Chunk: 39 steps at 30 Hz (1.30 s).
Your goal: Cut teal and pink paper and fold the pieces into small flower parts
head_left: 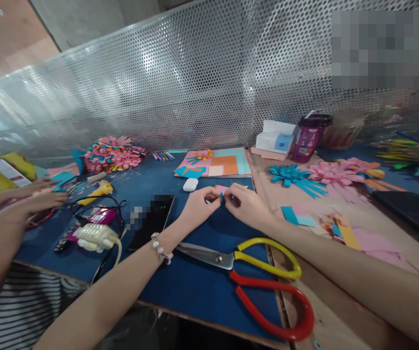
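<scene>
My left hand (198,209), with a beaded bracelet at the wrist, pinches small pieces of pink, orange and teal paper (221,190). Its fingertips meet those of my right hand (245,206), whose thumb and fingers are closed on the teal end of the same paper. How the pieces join is too small to make out. Nearer to me, a pair of large scissors (219,258) lies on the blue table (202,296), one handle yellow and the other red, blades partly behind my left forearm. A white earbud case (190,184) rests just beyond my left hand.
Teal and pink paper flowers (326,175) and paper scraps (373,245) lie right, near a purple cup (309,138) and tissue pack (275,136). Coloured sheets (227,163) lie behind. Left are a phone (158,214), cables, a yellow glue gun (98,192) and another person's hands (47,199).
</scene>
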Tool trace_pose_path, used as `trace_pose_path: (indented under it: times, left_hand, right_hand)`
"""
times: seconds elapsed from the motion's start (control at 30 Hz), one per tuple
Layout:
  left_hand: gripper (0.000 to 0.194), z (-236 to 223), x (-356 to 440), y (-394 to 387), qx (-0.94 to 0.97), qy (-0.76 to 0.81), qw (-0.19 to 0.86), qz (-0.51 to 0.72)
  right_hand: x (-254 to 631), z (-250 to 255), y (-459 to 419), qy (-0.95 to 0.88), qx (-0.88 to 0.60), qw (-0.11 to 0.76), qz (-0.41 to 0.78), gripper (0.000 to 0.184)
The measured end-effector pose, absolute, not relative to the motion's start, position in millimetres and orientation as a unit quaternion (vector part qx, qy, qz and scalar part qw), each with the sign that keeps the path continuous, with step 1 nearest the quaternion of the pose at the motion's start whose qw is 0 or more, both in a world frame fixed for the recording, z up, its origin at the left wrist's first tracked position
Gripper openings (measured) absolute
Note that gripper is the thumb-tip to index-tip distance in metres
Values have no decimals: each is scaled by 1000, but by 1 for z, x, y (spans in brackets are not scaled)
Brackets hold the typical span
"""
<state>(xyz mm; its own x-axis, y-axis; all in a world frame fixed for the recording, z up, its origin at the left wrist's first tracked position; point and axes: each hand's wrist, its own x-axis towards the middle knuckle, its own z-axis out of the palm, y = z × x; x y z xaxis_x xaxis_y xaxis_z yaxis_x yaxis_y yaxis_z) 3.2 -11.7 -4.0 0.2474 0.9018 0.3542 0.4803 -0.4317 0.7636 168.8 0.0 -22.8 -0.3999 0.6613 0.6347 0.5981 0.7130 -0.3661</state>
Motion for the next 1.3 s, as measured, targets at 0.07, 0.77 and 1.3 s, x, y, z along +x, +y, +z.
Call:
trace_pose_path:
  times: [0.07,0.77,1.3]
  left_hand:
    - [10,-4,3,-12,747,464,258,401]
    - [14,3,7,-11,663,401,425,467]
    - [16,-3,4,-9,735,393,341,435]
  right_hand:
    - [168,-25,-1,-833,-397,385,17,9]
    - [177,-12,6,-694,-317,428,484,30]
    - [176,-17,12,-722,-330,410,449,32]
